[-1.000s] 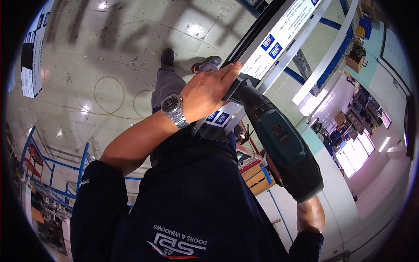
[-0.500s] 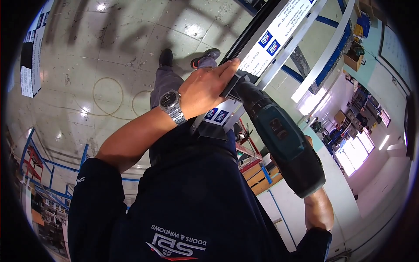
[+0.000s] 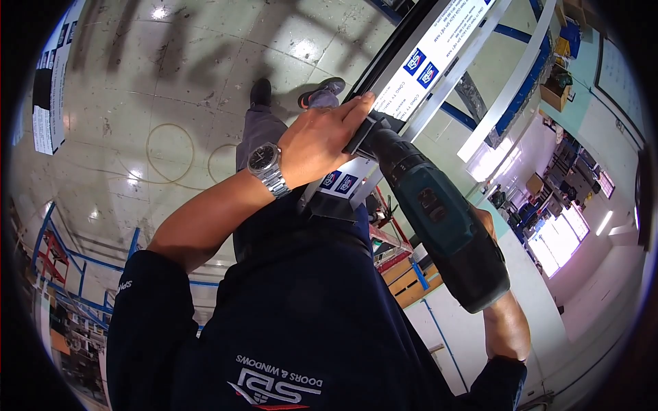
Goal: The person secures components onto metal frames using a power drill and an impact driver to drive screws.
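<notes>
My left hand (image 3: 319,144), with a steel watch (image 3: 264,162) on its wrist, lies flat on a long aluminium profile (image 3: 428,58) wrapped in white film with blue logos. Its fingertips rest beside the nose of a teal and black cordless drill (image 3: 439,219). The drill's tip presses against the profile just under my fingers. My right hand (image 3: 489,226) grips the drill's handle and is mostly hidden behind the tool body. Only some knuckles and the forearm show.
More long profiles (image 3: 510,89) run diagonally at the upper right. Below me are my legs and shoes (image 3: 322,88) on a tiled floor (image 3: 171,82). Blue metal racks (image 3: 75,274) stand at the lower left, and a red frame and wooden pieces (image 3: 401,274) lie under the profile.
The drill's rear has swung slightly lower and my right forearm shows more. My left hand stays on the profile.
</notes>
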`<state>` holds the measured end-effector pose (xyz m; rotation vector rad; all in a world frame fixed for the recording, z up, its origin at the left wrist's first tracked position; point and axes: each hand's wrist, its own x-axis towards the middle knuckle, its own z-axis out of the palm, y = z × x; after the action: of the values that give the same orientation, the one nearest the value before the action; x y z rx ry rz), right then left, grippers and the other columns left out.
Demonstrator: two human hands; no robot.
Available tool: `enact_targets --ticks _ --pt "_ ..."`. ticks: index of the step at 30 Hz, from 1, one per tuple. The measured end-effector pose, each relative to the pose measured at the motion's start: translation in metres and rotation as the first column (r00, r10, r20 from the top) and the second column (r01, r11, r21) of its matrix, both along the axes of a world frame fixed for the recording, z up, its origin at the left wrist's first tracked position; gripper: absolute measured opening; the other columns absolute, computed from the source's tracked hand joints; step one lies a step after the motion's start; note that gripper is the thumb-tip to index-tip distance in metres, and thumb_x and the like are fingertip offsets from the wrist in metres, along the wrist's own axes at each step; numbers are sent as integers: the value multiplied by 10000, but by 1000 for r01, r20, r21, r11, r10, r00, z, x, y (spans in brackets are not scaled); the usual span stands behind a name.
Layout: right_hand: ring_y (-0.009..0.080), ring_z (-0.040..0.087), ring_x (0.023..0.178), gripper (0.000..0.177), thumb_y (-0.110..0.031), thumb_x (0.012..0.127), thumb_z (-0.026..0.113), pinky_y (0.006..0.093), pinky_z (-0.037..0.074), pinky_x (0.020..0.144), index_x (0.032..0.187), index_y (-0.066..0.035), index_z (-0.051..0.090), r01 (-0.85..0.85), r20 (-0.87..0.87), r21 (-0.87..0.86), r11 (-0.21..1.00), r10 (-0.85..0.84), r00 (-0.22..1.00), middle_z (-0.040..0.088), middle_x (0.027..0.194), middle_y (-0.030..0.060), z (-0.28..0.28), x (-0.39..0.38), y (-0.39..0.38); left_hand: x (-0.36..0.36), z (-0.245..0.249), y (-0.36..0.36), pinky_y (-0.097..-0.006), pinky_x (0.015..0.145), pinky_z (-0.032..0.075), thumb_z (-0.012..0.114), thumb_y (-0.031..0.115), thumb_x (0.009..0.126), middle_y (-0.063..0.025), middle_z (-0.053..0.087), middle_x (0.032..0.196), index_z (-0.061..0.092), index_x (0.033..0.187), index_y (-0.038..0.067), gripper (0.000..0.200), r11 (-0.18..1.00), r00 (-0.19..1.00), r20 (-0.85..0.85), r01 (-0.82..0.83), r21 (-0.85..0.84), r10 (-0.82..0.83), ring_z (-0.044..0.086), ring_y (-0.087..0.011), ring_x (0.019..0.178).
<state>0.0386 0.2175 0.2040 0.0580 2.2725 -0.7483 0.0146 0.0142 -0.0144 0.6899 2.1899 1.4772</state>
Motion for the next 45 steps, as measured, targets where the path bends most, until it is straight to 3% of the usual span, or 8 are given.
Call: enact_targets --ticks 2,9,12,17,21,26,37,45 --pt "236 726 697 388 -79 741 764 356 562 677 1115 12 712 96 110 -14 995 -93 989 688 855 122 -2 -1 1 0 -1 0 -470 761 562 768 102 696 -218 615 1303 354 1522 79 924 1000 1000 -5 -5 5 5 674 -420 871" --pt "236 719 678 335 -95 766 752 359 552 655 1078 22 715 58 70 -33 998 -55 996 685 847 119 -5 1 8 -1 0 0 -459 777 570 787 145 706 -216 628 1277 375 1511 78 907 1000 1000 2 -3 -10 3 677 -412 894" --pt "237 702 644 262 -97 774 743 368 535 633 1000 31 702 107 116 -41 993 -102 988 679 848 130 -7 -1 8 1 -1 2 -460 783 569 795 168 712 -215 633 1267 375 1510 76 906 1000 1000 -18 -17 -12 17 676 -413 906" --pt "250 671 596 209 -135 800 726 379 504 600 898 38 664 28 104 39 999 -31 994 614 765 139 -9 3 15 0 -3 1 -467 795 566 798 191 717 -215 633 1268 377 1509 76 904 1000 999 -34 -20 9 20 672 -415 927" --pt "255 666 594 243 -179 806 728 379 500 598 895 37 658 -7 79 3 1000 7 997 595 725 146 -8 -1 12 0 -3 1 -475 797 563 791 202 723 -217 641 1248 377 1509 72 897 1000 1000 -6 1 -14 -1 670 -415 942" --pt "271 668 609 330 -264 785 750 382 508 651 904 28 652 85 120 -46 995 -79 990 613 706 165 -8 -2 14 1 -2 2 -469 790 566 786 213 729 -219 647 1229 375 1510 74 893 1000 1000 1 -3 -24 3 670 -413 939" --pt "251 667 649 348 -283 777 756 362 510 683 916 19 654 64 159 -15 998 -61 985 630 733 140 -7 -12 12 1 0 2 -468 785 567 795 213 742 -222 645 1227 368 1514 75 892 999 1000 20 13 -45 -12 667 -417 946" --pt "242 662 654 301 -182 781 726 348 514 676 991 29 680 64 67 -78 995 -59 996 638 752 135 3 -1 10 2 0 0 -445 800 572 791 204 729 -180 549 1417 365 1519 92 904 1000 1000 26 0 -30 0 673 -384 963"
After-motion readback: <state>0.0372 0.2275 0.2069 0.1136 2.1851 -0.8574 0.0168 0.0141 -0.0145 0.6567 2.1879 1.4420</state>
